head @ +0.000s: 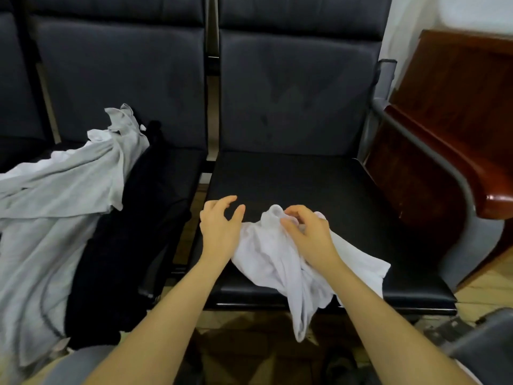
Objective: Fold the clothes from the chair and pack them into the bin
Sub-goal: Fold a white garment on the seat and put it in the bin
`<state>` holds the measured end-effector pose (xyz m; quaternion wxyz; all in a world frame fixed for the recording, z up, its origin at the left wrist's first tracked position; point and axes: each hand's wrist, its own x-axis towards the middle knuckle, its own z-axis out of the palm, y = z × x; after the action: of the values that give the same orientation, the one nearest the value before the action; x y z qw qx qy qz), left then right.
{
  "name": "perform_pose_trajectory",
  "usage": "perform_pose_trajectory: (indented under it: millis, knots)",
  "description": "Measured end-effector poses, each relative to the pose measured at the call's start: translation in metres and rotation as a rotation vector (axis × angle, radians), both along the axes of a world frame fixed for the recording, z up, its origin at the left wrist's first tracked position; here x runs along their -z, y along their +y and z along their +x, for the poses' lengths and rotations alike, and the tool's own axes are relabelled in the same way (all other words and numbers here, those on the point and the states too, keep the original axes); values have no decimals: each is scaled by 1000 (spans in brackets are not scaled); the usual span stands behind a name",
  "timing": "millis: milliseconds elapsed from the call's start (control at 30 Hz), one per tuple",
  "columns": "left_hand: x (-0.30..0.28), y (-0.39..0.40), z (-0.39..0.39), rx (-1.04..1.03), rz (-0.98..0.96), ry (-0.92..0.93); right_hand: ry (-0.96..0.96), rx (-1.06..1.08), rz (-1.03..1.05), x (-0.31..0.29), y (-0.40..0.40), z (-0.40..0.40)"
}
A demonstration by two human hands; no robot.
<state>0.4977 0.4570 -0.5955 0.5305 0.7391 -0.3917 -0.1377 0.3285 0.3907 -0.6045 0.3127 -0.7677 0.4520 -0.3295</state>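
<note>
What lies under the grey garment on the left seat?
A black garment shows beneath the grey garment, spreading toward the seat's front. Whatever else lies under the grey fabric is covered.

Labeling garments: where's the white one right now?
Head view: the white garment lies crumpled on the front of the right-hand seat, one end hanging over the front edge. The right hand grips it; the left hand hovers at its left edge.
</note>
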Motion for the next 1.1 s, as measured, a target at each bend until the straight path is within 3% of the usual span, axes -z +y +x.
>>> perform_pose_trajectory:
  millis: [133, 267, 433, 633, 833, 1100]
  knots:
    - [-2, 20, 3, 243, 160, -54, 54, 27, 104, 10, 0, 1]
    - [9, 34, 3, 361, 334, -168, -56, 47, 169, 4, 1, 0]
    - [10, 34, 1, 314, 198, -109, -166, 55, 115, -10, 5, -7]
    - [-8, 27, 4, 251, 34, 119, -269, 101, 16, -26, 3, -25]
    - [-34, 16, 12, 242, -75, 76, -272, 167, -47, -29, -2, -39]
    - [-58, 5, -16, 365, -212, -20, -281, 50, -122, -49, 16, -31]
